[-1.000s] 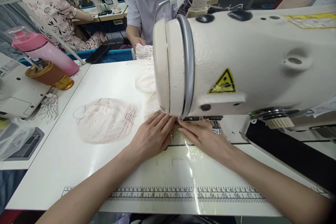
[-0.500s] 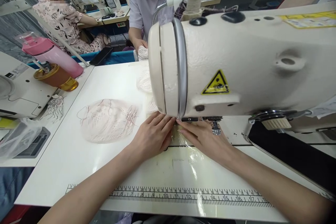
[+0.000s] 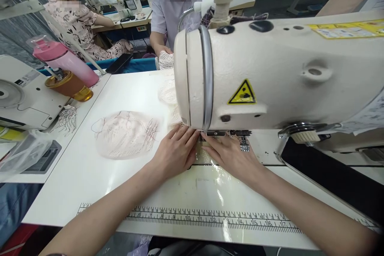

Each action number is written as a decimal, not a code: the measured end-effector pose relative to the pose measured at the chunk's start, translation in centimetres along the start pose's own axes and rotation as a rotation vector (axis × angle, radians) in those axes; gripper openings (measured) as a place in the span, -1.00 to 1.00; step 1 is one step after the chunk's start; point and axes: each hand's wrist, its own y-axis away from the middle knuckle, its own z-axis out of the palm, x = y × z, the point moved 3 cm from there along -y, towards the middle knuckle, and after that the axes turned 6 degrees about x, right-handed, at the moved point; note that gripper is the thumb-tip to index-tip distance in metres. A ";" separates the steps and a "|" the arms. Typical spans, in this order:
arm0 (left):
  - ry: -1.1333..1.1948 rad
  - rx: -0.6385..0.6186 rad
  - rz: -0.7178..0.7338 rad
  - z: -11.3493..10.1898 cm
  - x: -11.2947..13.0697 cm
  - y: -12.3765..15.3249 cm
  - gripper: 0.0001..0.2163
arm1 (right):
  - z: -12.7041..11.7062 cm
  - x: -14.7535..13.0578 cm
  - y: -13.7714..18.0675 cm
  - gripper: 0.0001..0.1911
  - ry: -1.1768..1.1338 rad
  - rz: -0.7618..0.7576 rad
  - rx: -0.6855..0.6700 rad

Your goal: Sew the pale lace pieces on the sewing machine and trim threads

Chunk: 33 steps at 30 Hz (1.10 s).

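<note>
My left hand (image 3: pixel 177 150) lies palm down on the white table, left of the needle area, its fingers stretched forward. Its fingertips rest at the near edge of a pale lace cloth (image 3: pixel 175 115), which runs back behind the sewing machine head (image 3: pixel 255 76). On the other side, my right hand (image 3: pixel 232 154) is laid flat with fingers extended toward the needle area. The machine head covers some of those fingers, and a clear-and-metal attachment (image 3: pixel 245 144) hangs before that hand. What lies directly beneath the fingertips is hidden.
A pale pink lace piece (image 3: pixel 126 134) with loose dark threads lies to the left. A printed ruler (image 3: pixel 192 219) follows the table's front edge. An amber cup (image 3: pixel 70 86) and pink bottle (image 3: pixel 64 60) stand back left. Across the table, a co-worker's hand (image 3: pixel 163 50) holds striped cloth.
The view has shifted slightly, so the machine and table sit a little differently in the picture. Both hands keep nearly the same place and pose beside the needle area.
</note>
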 end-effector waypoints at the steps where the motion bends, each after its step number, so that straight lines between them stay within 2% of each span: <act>1: -0.005 -0.005 -0.001 0.0 0.0 0.0 -0.67 | -0.2 0.1 -0.1 -0.63 -0.024 0.001 -0.004; 6: -0.025 0.005 0.013 0.0 -0.1 0.1 -0.64 | -0.9 1.4 -0.6 -0.64 -0.171 0.054 -0.048; 10: -0.069 -0.002 0.013 0.2 -0.1 0.3 -0.61 | 0.0 2.5 -0.7 -0.62 -0.325 0.209 -0.093; 16: -0.125 0.004 0.048 -0.8 0.6 0.0 -0.61 | 1.8 2.9 -0.3 -0.77 -0.469 0.330 0.037; 18: -0.120 -0.091 -0.053 -1.7 0.0 -0.4 -0.65 | 1.8 3.1 -0.2 -0.77 -0.480 0.355 0.062; 20: -0.141 -0.212 -0.253 -3.0 -1.4 -0.3 -0.73 | 1.6 3.2 -0.1 -0.75 -0.489 0.360 0.073; 22: -0.209 -0.271 -0.449 -4.6 -3.2 0.4 -0.76 | 1.5 3.3 -0.1 -0.73 -0.497 0.348 0.073; 26: -0.315 -0.268 -0.697 -7.1 -6.3 3.5 -0.84 | 2.0 3.3 0.0 -0.67 -0.466 0.302 0.073; 29: -0.300 -0.244 -0.798 -7.5 -7.2 5.7 -0.83 | 2.4 3.3 0.1 -0.66 -0.435 0.280 0.078; 33: -0.238 -0.164 -0.886 -7.2 -7.2 6.9 -0.76 | 2.1 3.2 -0.1 -0.64 -0.416 0.229 0.083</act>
